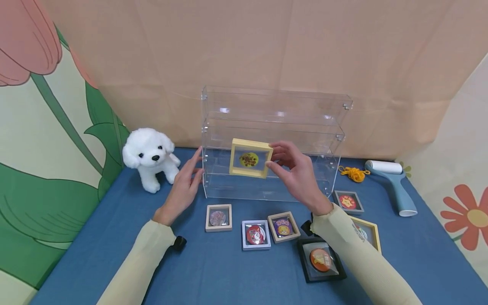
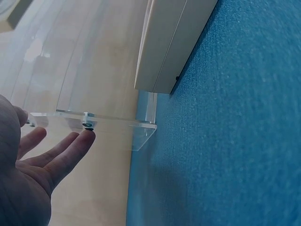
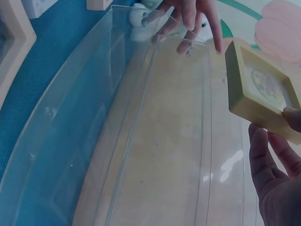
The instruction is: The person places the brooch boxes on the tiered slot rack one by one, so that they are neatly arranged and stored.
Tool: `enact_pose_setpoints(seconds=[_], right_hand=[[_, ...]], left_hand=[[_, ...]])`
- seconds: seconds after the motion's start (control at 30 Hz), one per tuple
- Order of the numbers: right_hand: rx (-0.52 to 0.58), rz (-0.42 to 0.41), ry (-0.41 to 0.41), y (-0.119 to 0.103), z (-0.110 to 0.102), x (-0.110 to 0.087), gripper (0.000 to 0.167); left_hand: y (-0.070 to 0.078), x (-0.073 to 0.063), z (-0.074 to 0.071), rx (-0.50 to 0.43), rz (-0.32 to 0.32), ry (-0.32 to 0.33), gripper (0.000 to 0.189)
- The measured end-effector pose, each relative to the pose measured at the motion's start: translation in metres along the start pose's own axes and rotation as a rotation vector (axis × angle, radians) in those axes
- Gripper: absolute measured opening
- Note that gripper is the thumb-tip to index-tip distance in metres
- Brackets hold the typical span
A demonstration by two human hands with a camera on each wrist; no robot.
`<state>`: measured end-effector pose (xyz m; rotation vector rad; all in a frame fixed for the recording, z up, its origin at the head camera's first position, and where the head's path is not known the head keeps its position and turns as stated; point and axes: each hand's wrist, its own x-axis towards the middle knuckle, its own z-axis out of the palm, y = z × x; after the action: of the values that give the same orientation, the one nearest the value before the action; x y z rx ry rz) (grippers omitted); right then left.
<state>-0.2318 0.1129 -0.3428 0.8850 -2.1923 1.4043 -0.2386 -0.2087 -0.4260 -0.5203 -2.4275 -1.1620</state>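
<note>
My right hand (image 1: 299,178) pinches the right edge of a small yellow display frame (image 1: 249,159) between thumb and fingers. The frame has a clear window with a round green badge with brown spots inside, and is held up in front of a clear acrylic tiered shelf (image 1: 236,187). In the right wrist view, the yellow frame (image 3: 263,92) is tilted above the shelf's tiers. My left hand (image 1: 181,190) has its fingers extended at the shelf's left side panel. Seen from the left wrist, one fingertip (image 2: 87,136) is right at a metal fastener on that panel.
A white plush dog (image 1: 150,159) stands left of the shelf. In front lie a beige frame (image 1: 218,217), a white frame (image 1: 256,235), a wooden frame (image 1: 284,227) and a black frame (image 1: 322,260). At right are a grey frame (image 1: 348,202), orange yarn (image 1: 354,174) and a lint roller (image 1: 394,186).
</note>
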Motion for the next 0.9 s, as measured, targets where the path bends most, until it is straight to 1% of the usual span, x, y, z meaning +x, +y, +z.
enact_pose_setpoints(seconds=[0.27,0.43,0.67,0.73,0.9], right_hand=[[0.004,-0.019,0.018,-0.002,0.002,0.012,0.045],[0.016,-0.028,0.016,-0.002,0.003,0.019,0.044],[0.004,0.001,0.02,-0.005,0.007,0.029,0.045],[-0.001,0.008,0.021,-0.009,0.008,0.032,0.045],[0.01,-0.014,0.027,-0.034,0.007,0.039,0.041]], left_hand=[[0.0,0.0,0.0,0.005,-0.004,0.0,0.071],[0.001,0.0,0.0,0.002,0.005,0.007,0.069],[0.001,0.0,0.0,0.002,0.017,0.01,0.069],[0.001,-0.001,0.0,0.001,0.019,0.009,0.068],[0.001,0.0,0.0,-0.006,0.018,0.011,0.069]])
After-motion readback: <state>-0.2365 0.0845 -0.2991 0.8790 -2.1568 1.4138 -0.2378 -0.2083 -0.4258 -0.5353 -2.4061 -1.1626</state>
